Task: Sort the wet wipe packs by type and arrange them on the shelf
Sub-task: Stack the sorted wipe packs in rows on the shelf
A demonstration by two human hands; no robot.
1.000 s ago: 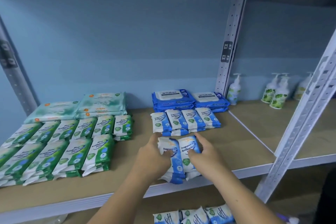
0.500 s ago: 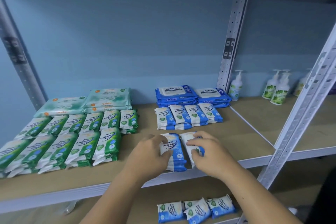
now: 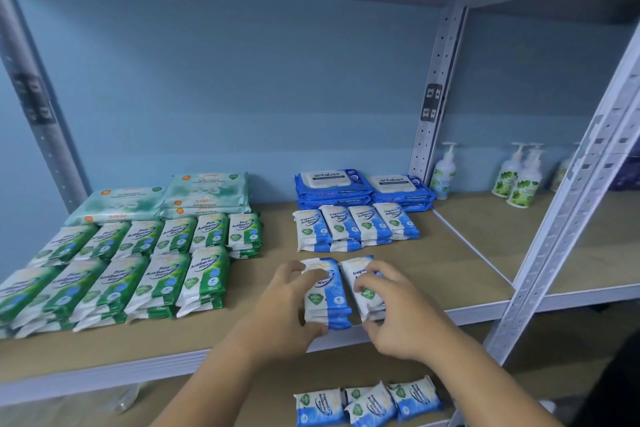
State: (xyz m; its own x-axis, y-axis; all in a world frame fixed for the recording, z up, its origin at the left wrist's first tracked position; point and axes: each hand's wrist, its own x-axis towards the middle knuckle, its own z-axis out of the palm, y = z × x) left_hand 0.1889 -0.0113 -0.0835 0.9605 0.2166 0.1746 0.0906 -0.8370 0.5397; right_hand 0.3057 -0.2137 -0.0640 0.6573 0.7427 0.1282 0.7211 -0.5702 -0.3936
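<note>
Two small stacks of blue-and-white wipe packs lie side by side near the front edge of the wooden shelf [image 3: 450, 274]. My left hand [image 3: 287, 315] grips the left blue stack [image 3: 327, 298] with curled fingers. My right hand [image 3: 394, 315] grips the right blue stack [image 3: 360, 277], covering most of it. Behind them sits a row of the same blue packs [image 3: 353, 225], then large dark-blue packs [image 3: 363, 187]. Green pine packs [image 3: 138, 270] fill the left side in two rows, with pale teal packs [image 3: 166, 199] at the back.
Several more blue packs [image 3: 367, 402] lie on the lower shelf below my hands. Pump bottles [image 3: 519, 180] stand on the neighbouring shelf to the right, beyond a perforated metal upright [image 3: 429, 97]. Another slanted upright [image 3: 561, 218] stands at the right front.
The two blue stacks, which were held together above the shelf edge, now rest flat on the shelf, slightly apart. Both hands have stayed on them.
</note>
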